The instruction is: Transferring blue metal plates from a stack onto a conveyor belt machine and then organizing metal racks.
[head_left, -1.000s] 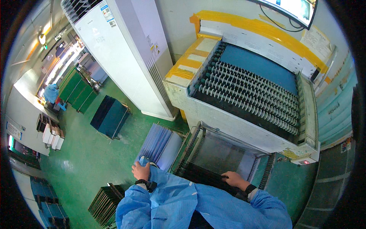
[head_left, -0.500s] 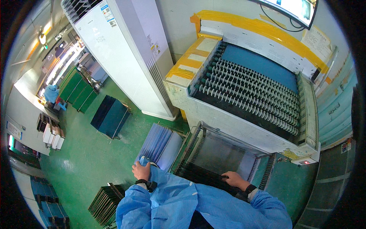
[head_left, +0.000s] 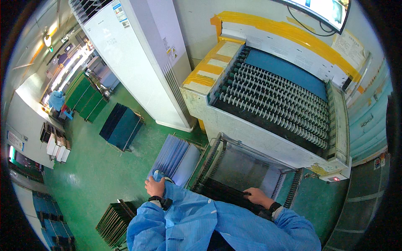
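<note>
My right hand [head_left: 258, 197] rests on the near side of a rack with black toothed bars [head_left: 228, 191], its fingers curled over the bar. Low on my left, my left hand [head_left: 155, 186] is closed around something pale blue at the edge of my blue coat [head_left: 190, 209]; what it grips is mostly hidden. Just beyond that hand, a stack of bluish panels [head_left: 172, 155] stands upright in a floor rack. Straight ahead is a roller conveyor machine [head_left: 272, 106] with rows of white discs and a blue sheet at its far end.
A tall white air conditioner [head_left: 138, 62] stands left of the machine. On the green floor are a rack of dark blue panels [head_left: 121, 127], green panels [head_left: 87, 97] and a slotted rack [head_left: 114, 224] near my left arm. A screen [head_left: 322, 10] hangs above. A person [head_left: 56, 101] is far left.
</note>
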`<action>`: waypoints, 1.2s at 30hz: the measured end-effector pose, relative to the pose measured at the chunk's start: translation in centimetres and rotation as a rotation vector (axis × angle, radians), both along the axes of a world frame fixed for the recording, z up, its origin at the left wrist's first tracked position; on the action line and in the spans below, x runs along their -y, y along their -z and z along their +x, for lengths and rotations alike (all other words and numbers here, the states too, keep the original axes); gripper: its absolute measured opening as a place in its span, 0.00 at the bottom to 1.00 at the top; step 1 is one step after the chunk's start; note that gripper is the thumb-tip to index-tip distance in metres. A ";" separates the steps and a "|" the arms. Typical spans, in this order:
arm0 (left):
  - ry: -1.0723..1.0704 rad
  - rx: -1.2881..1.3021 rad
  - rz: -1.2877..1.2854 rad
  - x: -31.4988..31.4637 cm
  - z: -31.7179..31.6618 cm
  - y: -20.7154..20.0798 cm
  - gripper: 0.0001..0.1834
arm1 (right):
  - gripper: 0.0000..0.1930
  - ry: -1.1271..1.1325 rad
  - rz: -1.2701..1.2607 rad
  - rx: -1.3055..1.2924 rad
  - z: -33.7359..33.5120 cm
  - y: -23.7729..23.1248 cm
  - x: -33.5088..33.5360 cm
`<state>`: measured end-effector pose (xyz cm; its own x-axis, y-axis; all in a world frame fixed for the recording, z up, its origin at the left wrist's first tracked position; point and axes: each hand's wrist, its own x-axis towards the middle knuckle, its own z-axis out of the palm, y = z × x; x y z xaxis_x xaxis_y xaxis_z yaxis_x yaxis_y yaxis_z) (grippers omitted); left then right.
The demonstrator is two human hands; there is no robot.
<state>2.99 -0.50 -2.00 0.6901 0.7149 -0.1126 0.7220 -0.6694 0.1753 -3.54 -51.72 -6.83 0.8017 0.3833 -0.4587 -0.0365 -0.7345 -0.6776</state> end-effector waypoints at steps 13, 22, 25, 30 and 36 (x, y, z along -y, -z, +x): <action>0.010 0.001 -0.002 -0.3 -0.1 0.5 0.41 | 0.19 0.009 0.016 0.061 -0.1 0.7 0.0; -0.005 -0.002 -0.008 -0.1 -0.1 0.2 0.41 | 0.19 0.010 0.016 0.083 -0.2 0.9 0.0; 0.004 0.007 0.000 -0.2 -0.2 0.3 0.41 | 0.20 0.007 0.014 0.056 0.0 0.1 -0.1; 0.010 0.013 0.012 -0.2 -0.2 0.6 0.41 | 0.20 0.000 0.020 0.031 -0.1 0.5 0.0; 0.015 -0.009 0.006 -0.5 -0.2 0.9 0.41 | 0.20 -0.010 0.010 0.043 -0.2 0.9 0.1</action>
